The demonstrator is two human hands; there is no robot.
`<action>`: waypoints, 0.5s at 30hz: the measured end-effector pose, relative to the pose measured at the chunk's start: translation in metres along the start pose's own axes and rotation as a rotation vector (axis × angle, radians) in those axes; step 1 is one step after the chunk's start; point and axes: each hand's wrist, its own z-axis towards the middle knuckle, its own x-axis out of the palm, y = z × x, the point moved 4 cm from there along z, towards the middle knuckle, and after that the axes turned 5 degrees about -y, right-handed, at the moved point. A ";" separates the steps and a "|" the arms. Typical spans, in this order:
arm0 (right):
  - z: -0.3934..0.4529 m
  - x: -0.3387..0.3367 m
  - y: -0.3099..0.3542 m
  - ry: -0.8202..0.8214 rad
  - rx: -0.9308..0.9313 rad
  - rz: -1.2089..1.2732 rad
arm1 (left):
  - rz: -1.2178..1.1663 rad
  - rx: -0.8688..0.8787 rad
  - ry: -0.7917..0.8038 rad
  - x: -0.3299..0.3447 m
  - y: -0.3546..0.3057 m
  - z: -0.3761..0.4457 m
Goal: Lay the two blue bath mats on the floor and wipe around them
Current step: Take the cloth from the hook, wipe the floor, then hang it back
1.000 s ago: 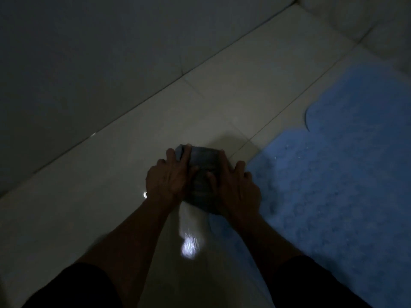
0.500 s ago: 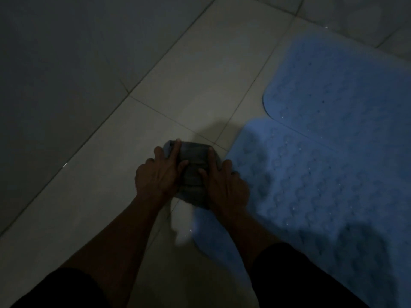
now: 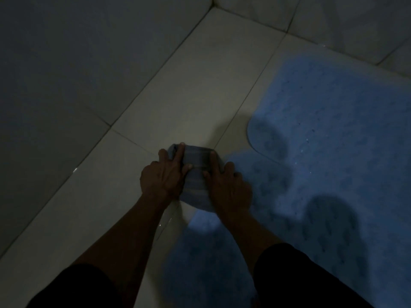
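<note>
- The tiled floor (image 3: 200, 85) runs ahead of and to the left of both hands up to the wall (image 3: 77, 63); this bare strip is likely what is left to wipe, so the hands work on the tiles, not on the mats.
- The nearer blue bath mat (image 3: 289, 218) lies flat just to the right of the right hand and passes under that forearm; its edge seems to meet the cloth. It looks already laid, which is why the wiping follows its border.
- The farther blue bath mat (image 3: 333, 103) lies flat ahead and to the right of the hands, its rounded corner overlapping or butting the nearer one; which, I cannot tell in this dim light.
- A folded grey cloth (image 3: 195, 174) sits on the floor under and between the two hands, bunched small so both palms can bear on it.
- The left hand (image 3: 164, 176) presses on the cloth's left side, fingers stretched forward.
- The right hand (image 3: 226, 185) presses on its right side likewise, close beside the left hand, thumbs nearly meeting; neither is curled round the cloth, which suits pushing rather than lifting.
</note>
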 end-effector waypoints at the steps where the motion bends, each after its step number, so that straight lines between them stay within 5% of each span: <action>1: 0.006 -0.004 -0.005 -0.005 -0.001 0.001 | 0.003 -0.006 0.013 -0.003 -0.005 0.006; 5: 0.036 -0.009 -0.025 -0.012 0.056 -0.003 | 0.015 -0.018 0.034 -0.014 -0.024 0.034; 8: 0.057 -0.008 -0.029 0.144 0.088 0.074 | 0.038 -0.020 0.035 -0.021 -0.036 0.054; 12: 0.081 -0.009 -0.040 0.033 0.098 0.042 | 0.052 -0.010 0.042 -0.032 -0.049 0.080; 15: 0.105 -0.015 -0.050 0.125 0.106 0.114 | 0.045 0.012 0.033 -0.037 -0.061 0.102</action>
